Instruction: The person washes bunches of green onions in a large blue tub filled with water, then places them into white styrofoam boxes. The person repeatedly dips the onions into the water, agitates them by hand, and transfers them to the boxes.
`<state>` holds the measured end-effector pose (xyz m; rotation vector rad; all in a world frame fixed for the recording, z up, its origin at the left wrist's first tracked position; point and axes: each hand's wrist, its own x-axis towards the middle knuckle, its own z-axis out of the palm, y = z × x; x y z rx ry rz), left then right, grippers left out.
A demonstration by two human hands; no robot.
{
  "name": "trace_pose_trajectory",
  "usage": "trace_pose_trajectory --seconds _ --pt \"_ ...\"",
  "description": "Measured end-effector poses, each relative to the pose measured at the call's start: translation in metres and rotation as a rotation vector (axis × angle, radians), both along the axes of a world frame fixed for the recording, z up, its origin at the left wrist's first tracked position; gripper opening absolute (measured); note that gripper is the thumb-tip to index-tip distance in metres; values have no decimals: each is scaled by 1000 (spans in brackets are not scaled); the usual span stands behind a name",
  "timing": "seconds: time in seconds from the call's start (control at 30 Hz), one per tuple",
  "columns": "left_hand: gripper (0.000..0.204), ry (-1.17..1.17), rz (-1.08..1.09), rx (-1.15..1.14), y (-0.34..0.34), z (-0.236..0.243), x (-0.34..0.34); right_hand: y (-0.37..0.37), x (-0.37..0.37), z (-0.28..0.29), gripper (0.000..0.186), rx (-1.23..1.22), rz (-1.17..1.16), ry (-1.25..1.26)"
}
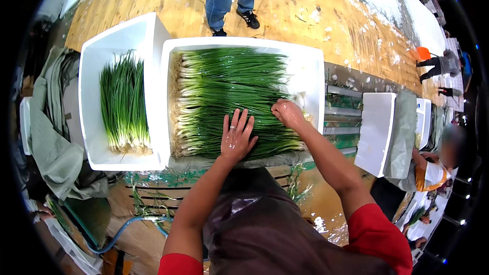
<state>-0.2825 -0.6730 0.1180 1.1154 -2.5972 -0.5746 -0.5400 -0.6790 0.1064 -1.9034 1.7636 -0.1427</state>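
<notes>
A white foam box (pixel 320 71) in front of me holds rows of green onions (pixel 224 97), their white bulbs and roots to the left and most green tops to the right. My left hand (pixel 237 136) lies flat on the leaves with its fingers spread, a ring on one finger. At the right ends of the leaves, my right hand (pixel 289 113) is closed, its curled fingers on the green tops. How many leaves they grip is hidden. Some pale roots show beside my right wrist, at the near right of the pile.
Another white foam box (pixel 87 97) with green onions stands against the left side. Grey-green sheeting (pixel 56 137) hangs farther left. A person in jeans (pixel 224 0) stands beyond the boxes. At the right are metal rails (pixel 342 112) and a white box (pixel 374 132). A blue hose (pixel 119 231) lies below.
</notes>
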Motion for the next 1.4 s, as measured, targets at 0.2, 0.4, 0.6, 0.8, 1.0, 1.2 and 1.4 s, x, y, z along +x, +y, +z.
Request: trace_pose_trajectory --seconds 0.2,0.4,0.6,0.8,1.0,1.2,1.4 --pt "66 -106 2 -15 3 3 1 2 -8 -19 8 -74 -173 -336" --pt "57 -82 -163 -36 -3 20 -37 24 -32 -24 6 136 -733 -947" --pt "66 -265 -201 -9 1 -3 -21 76 -123 33 4 -278 -1074 -1513" --pt "61 -46 -230 -5 -3 3 -23 304 -257 -33 16 -561 -1987 -1291" --pt "44 41 -231 70 -16 20 16 315 -152 -65 42 -382 -1396 -123" --pt "35 133 -217 87 -32 23 66 82 -30 51 26 -625 -732 69" --pt "24 257 -287 102 -43 33 57 11 26 29 16 -290 -256 81"
